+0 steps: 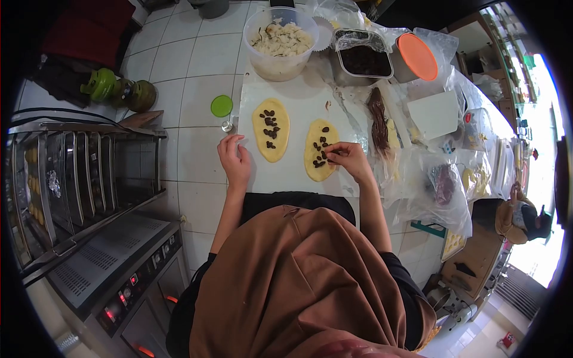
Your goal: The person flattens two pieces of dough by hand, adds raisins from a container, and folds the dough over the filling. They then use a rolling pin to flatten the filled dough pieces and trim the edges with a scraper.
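Two flat yellow dough ovals lie on the white worktop (pixel 292 173). The left dough oval (pixel 280 113) carries a row of small dark brown pieces (pixel 270 122), which look like raisins or chocolate bits. On the right dough oval (pixel 314 172) similar pieces are scattered along the middle. My right hand (pixel 352 160) is at that oval's right side, fingertips pinched together just at the pieces; what they hold, if anything, is hidden. At the worktop's left edge, my left hand (pixel 235 160) rests with fingers loosely bent and thumb apart, holding nothing.
Behind the dough stand a tub of white shreds (pixel 280 45) and a metal tin of dark filling (pixel 365 59). An orange lid (pixel 417 56), a white scraper (pixel 433 115) and plastic bags lie right. An oven (pixel 113 262) and tray rack (pixel 89 179) stand left. A person (pixel 516 218) is far right.
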Demonstrator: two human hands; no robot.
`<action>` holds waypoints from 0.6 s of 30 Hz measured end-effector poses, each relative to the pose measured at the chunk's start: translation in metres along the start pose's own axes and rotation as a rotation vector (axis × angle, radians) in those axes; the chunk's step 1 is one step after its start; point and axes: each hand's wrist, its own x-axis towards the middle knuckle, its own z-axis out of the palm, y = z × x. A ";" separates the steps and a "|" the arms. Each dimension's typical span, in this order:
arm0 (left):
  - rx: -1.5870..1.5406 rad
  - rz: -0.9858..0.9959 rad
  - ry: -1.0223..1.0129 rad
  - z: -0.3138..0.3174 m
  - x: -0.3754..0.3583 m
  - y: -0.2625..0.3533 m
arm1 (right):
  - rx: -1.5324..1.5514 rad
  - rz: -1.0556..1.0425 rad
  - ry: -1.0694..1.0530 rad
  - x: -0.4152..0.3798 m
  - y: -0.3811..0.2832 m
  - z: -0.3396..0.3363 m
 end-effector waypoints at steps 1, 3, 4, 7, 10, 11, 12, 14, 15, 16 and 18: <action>-0.001 -0.001 0.000 0.001 0.000 -0.001 | -0.024 0.021 -0.013 -0.003 0.001 0.000; -0.002 -0.005 0.000 0.000 0.000 -0.002 | -0.041 0.070 -0.048 -0.009 0.002 0.003; -0.004 -0.006 -0.003 0.000 0.000 -0.002 | -0.034 0.097 -0.069 -0.013 0.002 0.006; -0.009 -0.008 -0.008 0.000 0.000 -0.002 | 0.010 0.159 -0.107 -0.016 0.006 0.007; -0.009 -0.005 -0.004 0.001 0.000 -0.002 | 0.086 0.120 -0.053 -0.014 0.006 0.004; -0.009 -0.001 0.000 0.001 0.000 -0.002 | 0.115 0.091 -0.022 -0.012 0.006 0.003; -0.008 0.002 0.004 0.001 0.000 -0.003 | 0.141 0.059 -0.003 -0.008 0.006 0.001; -0.009 -0.003 0.000 0.001 0.000 -0.003 | 0.192 -0.007 0.036 0.002 0.007 -0.004; -0.010 -0.005 -0.001 0.001 0.000 -0.003 | 0.203 -0.018 0.057 0.005 -0.001 -0.002; -0.017 -0.012 -0.002 0.001 0.000 -0.003 | 0.148 -0.054 0.075 0.011 0.000 -0.003; -0.027 -0.025 -0.003 0.000 -0.001 -0.003 | 0.038 -0.128 0.107 0.023 0.000 -0.003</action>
